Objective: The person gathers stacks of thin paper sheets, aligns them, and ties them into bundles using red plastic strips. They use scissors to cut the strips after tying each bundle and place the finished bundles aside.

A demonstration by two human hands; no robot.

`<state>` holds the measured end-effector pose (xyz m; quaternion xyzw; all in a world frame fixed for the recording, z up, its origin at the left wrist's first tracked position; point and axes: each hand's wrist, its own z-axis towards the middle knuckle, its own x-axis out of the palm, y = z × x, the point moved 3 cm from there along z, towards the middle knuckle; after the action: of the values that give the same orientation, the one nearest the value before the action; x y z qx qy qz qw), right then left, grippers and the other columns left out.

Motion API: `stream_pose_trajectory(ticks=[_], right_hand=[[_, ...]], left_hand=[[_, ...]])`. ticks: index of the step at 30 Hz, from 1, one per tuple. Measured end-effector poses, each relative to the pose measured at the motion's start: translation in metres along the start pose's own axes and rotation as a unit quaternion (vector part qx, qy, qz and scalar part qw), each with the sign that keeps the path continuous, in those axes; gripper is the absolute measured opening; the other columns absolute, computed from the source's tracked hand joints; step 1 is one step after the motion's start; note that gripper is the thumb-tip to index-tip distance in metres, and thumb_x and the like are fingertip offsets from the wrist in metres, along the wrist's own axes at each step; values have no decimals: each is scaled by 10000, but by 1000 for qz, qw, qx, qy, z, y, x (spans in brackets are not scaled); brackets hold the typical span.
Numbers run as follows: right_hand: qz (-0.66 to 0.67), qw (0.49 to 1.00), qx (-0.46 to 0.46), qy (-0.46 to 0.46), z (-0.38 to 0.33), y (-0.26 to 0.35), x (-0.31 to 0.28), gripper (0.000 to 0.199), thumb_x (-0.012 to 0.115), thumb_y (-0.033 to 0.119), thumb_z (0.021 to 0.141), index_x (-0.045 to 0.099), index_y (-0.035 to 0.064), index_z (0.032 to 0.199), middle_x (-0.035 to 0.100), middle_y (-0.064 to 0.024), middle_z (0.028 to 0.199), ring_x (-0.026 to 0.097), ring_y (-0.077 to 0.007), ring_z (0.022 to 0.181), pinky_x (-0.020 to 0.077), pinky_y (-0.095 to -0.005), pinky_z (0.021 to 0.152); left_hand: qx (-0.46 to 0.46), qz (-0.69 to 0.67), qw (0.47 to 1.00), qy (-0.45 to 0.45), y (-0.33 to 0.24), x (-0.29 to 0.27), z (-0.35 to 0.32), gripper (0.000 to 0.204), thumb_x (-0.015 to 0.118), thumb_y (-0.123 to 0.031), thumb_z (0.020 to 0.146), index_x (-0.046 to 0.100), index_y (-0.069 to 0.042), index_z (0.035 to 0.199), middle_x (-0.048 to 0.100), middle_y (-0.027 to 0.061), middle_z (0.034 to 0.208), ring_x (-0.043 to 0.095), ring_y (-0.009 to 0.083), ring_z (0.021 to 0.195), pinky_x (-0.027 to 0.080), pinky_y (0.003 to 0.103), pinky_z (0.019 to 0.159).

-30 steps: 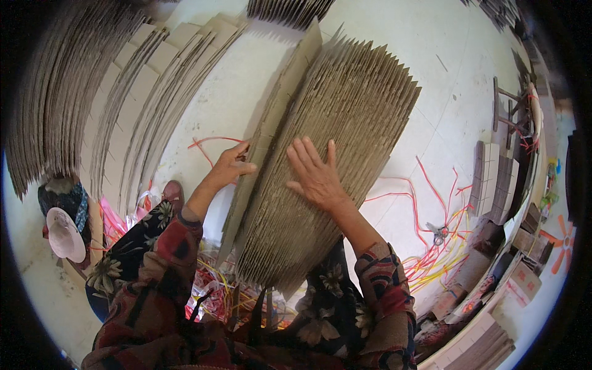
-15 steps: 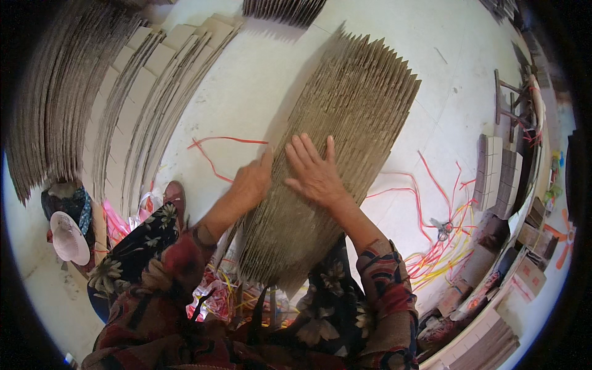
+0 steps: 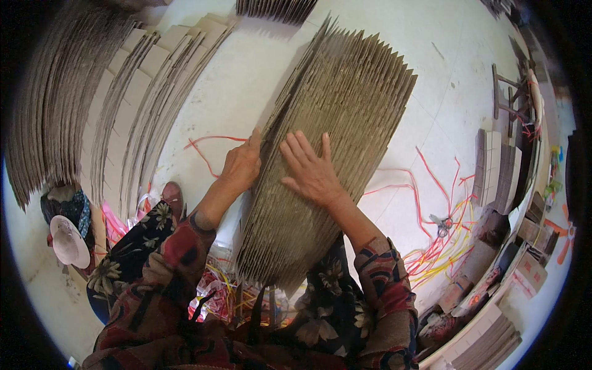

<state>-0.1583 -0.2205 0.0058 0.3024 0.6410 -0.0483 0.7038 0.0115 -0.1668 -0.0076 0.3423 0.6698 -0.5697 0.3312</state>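
A long stack of folded brown cardboard sheets (image 3: 345, 117) stands on edge in front of me, its edges fanned in a row of points at the far end. My right hand (image 3: 311, 169) lies flat on top of it with fingers spread. At the stack's left side, my left hand (image 3: 242, 165) is closed on the edge of a few outer cardboard sheets, index finger stretched forward; its fingertips are partly hidden. A narrow dark gap separates these outer sheets from the rest.
Red strap (image 3: 213, 139) trails on the floor at left. Scissors (image 3: 441, 226) lie among red and yellow straps (image 3: 441, 262) at right. Tall cardboard stacks (image 3: 55, 98) stand far left, near a pale hat (image 3: 69, 240). Grey-brown bundles (image 3: 492, 169) and a wooden stool (image 3: 509, 92) are right.
My left hand has moved slightly left, and the outer sheets have parted from the stack, opening a gap. My right hand stays flat on top, barely shifted.
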Motion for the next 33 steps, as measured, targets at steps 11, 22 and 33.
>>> stream_pose_trajectory(ticks=[11, 22, 33], right_hand=[[-14, 1000, 0, 1, -2, -3, 4, 743, 533, 506, 776, 337, 63, 1339, 283, -96, 1411, 180, -243, 1346, 74, -620, 1038], [-26, 1000, 1, 13, -1, -3, 6, 749, 513, 526, 784, 336, 56, 1339, 286, -97, 1405, 176, -241, 1343, 70, -631, 1038], [-9, 1000, 2, 0, -5, -5, 8, 732, 540, 492, 782, 348, 50, 1332, 287, -99, 1409, 185, -239, 1345, 69, -634, 1035]], left_hand=[[-47, -37, 989, 136, -2, -2, 10, 665, 624, -210, 718, 378, 16, 1293, 603, 247, 958, 599, 357, 865, 477, 407, 760], [-68, -241, 964, 87, 42, -18, 12, 663, 662, -168, 689, 414, 2, 1279, 597, 214, 1056, 596, 312, 934, 457, 347, 809], [-93, -53, 993, 55, 6, -11, 0, 625, 557, -72, 702, 339, 106, 1259, 591, 281, 925, 587, 403, 861, 475, 430, 749]])
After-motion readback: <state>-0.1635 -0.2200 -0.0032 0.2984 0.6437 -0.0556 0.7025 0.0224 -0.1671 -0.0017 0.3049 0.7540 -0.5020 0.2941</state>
